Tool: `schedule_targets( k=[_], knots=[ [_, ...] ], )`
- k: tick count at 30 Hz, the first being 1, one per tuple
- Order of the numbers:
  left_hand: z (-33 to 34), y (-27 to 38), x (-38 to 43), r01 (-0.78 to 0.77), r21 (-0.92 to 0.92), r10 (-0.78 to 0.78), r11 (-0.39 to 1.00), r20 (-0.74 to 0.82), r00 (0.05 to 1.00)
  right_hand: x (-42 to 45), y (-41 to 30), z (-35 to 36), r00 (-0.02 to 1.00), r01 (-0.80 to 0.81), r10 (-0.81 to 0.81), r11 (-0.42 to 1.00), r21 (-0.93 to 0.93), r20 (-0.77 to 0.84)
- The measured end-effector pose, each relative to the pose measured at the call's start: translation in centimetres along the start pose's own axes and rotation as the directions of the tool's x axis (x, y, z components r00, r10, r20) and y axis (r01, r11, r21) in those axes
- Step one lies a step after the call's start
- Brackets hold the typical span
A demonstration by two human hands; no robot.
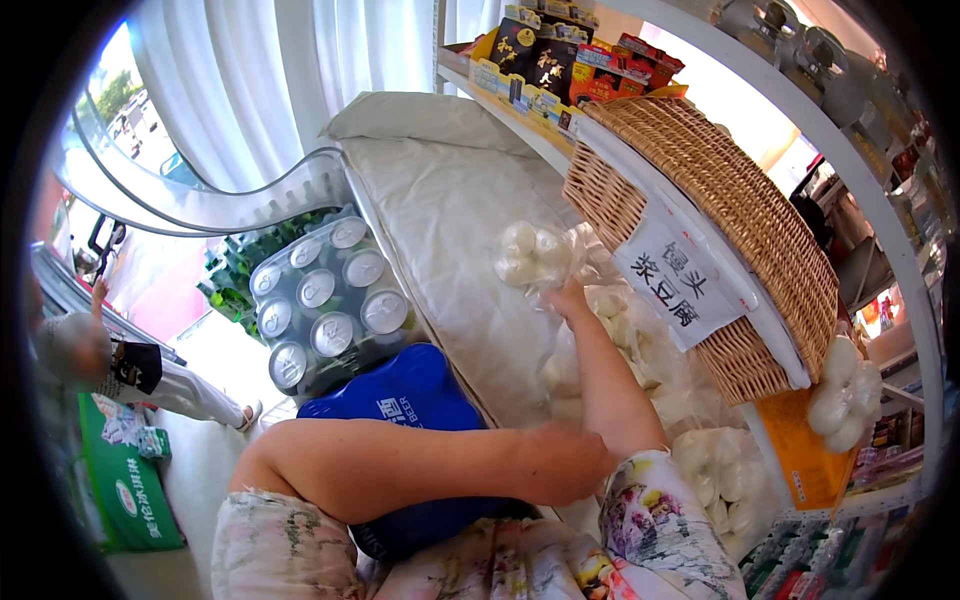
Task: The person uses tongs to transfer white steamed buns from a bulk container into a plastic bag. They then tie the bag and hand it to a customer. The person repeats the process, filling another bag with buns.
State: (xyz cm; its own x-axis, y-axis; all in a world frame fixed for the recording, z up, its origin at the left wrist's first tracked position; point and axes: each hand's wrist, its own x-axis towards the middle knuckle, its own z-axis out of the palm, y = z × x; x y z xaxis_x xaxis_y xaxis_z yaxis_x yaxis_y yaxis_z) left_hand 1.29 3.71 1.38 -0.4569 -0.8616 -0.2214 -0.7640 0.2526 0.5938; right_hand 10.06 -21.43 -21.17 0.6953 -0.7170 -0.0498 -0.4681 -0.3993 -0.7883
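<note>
My right hand [564,300] reaches forward and grips a clear plastic bag of white steamed buns [534,255] by its near edge. The bag is just above or on a pale padded cover [442,202]; which of the two I cannot tell. My left hand [574,463] is bent across in front of me, close to my right forearm. It is blurred, and its fingers cannot be made out. More bagged white buns [622,322] lie under and beside my right forearm. Another bag of buns [720,472] sits near my right sleeve.
A wicker basket [720,195] with a handwritten paper sign [679,281] stands to the right. Packaged snacks [540,60] fill the shelf behind. Wrapped cans [330,300] and a blue Tsingtao beer pack [420,390] are at left. Farther left, a person [180,382] walks near a green banner [124,480].
</note>
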Motion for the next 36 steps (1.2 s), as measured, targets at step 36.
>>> schedule_targets(
  k=[36],
  knots=[
    [-2.0,-1.6,1.6,-0.478,-0.860,-0.119,0.178,-0.501,0.857,-28.7,-12.5,-16.6,0.999,0.040,-0.045,0.584,0.811,-0.017]
  ],
)
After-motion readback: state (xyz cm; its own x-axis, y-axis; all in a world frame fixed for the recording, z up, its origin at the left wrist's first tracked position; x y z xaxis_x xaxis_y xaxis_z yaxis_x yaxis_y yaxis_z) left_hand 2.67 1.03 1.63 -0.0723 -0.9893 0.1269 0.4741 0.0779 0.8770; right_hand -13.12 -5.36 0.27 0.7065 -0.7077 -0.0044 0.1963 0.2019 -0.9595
